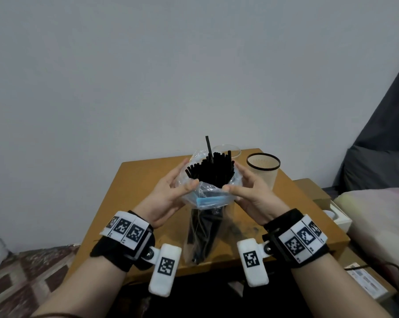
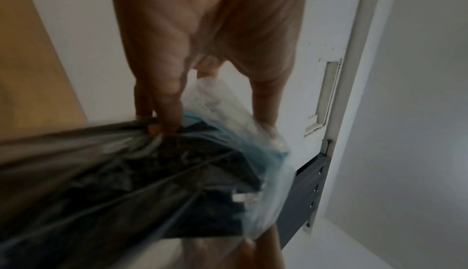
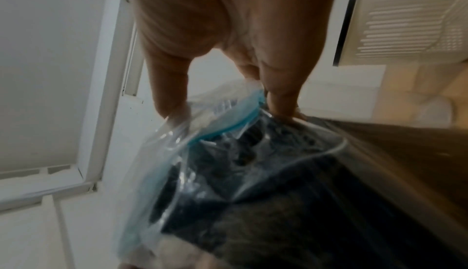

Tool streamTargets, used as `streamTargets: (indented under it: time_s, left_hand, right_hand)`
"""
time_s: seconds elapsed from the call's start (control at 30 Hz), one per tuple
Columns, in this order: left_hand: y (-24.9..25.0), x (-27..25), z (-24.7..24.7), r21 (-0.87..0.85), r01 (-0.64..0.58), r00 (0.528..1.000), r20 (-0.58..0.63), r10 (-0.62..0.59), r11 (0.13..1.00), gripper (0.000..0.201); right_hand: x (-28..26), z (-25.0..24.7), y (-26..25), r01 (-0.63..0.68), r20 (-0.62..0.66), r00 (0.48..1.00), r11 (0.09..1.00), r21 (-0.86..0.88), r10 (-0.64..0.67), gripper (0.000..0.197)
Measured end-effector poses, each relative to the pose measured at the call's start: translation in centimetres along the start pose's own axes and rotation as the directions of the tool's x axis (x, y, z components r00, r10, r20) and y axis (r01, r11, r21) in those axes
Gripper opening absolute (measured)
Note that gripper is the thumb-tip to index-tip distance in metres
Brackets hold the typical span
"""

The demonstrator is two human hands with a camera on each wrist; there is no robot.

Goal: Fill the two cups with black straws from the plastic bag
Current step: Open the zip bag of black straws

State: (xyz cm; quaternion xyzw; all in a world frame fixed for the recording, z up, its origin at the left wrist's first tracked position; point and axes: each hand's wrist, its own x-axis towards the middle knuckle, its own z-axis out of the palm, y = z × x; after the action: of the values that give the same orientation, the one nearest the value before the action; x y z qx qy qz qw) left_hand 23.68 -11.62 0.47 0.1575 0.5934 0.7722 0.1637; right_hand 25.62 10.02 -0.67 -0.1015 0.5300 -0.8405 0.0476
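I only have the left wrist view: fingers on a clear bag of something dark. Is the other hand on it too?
Observer: Yes, the right hand holds the plastic bag at its mouth, opposite the left hand.
Operator: Any cups?
Observer: Two on the wooden table behind the bag: a clear cup and a beige cup.
Operator: Straws in them?
Observer: None visible in the beige cup; the black straws stand in the bag.

clear cup (image 1: 231,149): mostly hidden behind plastic bag (image 1: 206,198) | wrist views: blurred
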Motion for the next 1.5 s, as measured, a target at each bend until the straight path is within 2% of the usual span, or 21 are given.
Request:
streamTargets:
  time_s: [0.1,0.2,0.23,0.43,0.53,0.63,0.77,0.9,1.0,1.07,1.13,1.23,1.33,1.37,1.43,1.5]
  left_hand:
    - [-0.7,-0.1,-0.5,0.035,-0.029,0.999,0.042,0.028,0.999,0.117]
    - [-1.2,-0.5,-0.4,0.192,-0.072,0.997,0.046,0.064,0.979,0.112]
    - [-1.2,-0.6,-0.3,0.208,-0.076,0.997,0.046,0.068,0.975,0.111]
    - [-1.6,-1.1,-0.6,0.321,-0.073,0.997,0.047,0.061,0.944,0.131]
    - [-2.1,-1.3,-0.4,0.372,-0.065,0.997,0.058,0.047,0.926,0.132]
    - [-2.5,-1.2,-0.2,0.378,-0.058,0.998,0.050,0.042,0.924,0.131]
    - [-2.8,-0.8,-0.8,0.504,-0.037,0.999,0.020,0.032,0.863,0.115]
    - [-2.7,-0.4,-0.7,0.636,-0.054,0.994,-0.037,0.100,0.770,0.083]
    - [-2.8,-0.5,-0.9,0.654,-0.091,0.982,-0.066,0.176,0.751,0.068]
    - [-2.9,-0.5,-0.9,0.616,-0.095,0.976,-0.097,0.195,0.782,0.063]
    - [-2.7,-0.6,-0.6,0.580,-0.117,0.967,-0.118,0.225,0.806,0.066]
    - [-2.3,-0.5,-0.7,0.588,-0.136,0.951,-0.147,0.270,0.797,0.077]
    - [-1.8,-0.4,-0.7,0.726,-0.087,0.947,-0.151,0.282,0.682,0.083]
    - [-1.6,-0.3,-0.7,0.736,-0.070,0.953,-0.151,0.263,0.674,0.085]
    - [-1.5,-0.3,-0.2,0.727,-0.058,0.970,-0.121,0.211,0.685,0.105]
    - [-1.6,-0.6,0.5,0.754,-0.032,0.977,-0.113,0.179,0.656,0.127]
  right_hand:
    - [0.0,-0.1,0.4,0.028,-0.006,1.000,0.999,-0.023,-0.028,0.098]
    - [0.0,-0.1,1.0,0.044,-0.012,0.999,0.984,-0.171,-0.046,0.129]
    - [0.0,-0.1,1.2,0.049,-0.012,0.999,0.971,-0.234,-0.053,0.133]
    - [-0.2,-0.1,1.3,0.059,0.038,0.998,0.899,-0.434,-0.048,0.130]
    - [-0.5,-0.4,1.0,0.057,0.079,0.997,0.853,-0.519,-0.018,0.129]
    - [-0.6,-0.6,1.1,0.105,0.095,0.994,0.807,-0.581,-0.062,0.121]
    - [-0.8,-0.6,2.0,0.123,0.043,0.992,0.800,-0.587,-0.121,0.104]
    - [-1.2,-0.1,2.8,0.138,-0.061,0.976,0.805,-0.577,-0.210,0.085]
    - [-1.4,0.0,3.3,0.110,-0.141,0.947,0.705,-0.701,-0.288,0.096]
    - [-1.5,0.1,3.2,0.075,-0.161,0.937,0.629,-0.774,-0.310,0.113]
    - [-1.7,0.4,2.6,0.085,-0.149,0.931,0.593,-0.800,-0.334,0.121]
    - [-1.6,1.0,1.3,0.129,-0.112,0.918,0.555,-0.822,-0.380,0.103]
    - [-0.6,0.8,0.3,0.148,-0.087,0.900,0.486,-0.861,-0.428,0.074]
    - [-0.3,0.8,0.1,0.140,-0.085,0.894,0.454,-0.880,-0.441,0.067]
    - [0.2,0.8,-0.4,0.108,-0.091,0.890,0.400,-0.910,-0.448,0.059]
    - [0.5,0.8,-0.8,0.089,-0.083,0.897,0.362,-0.928,-0.434,0.055]
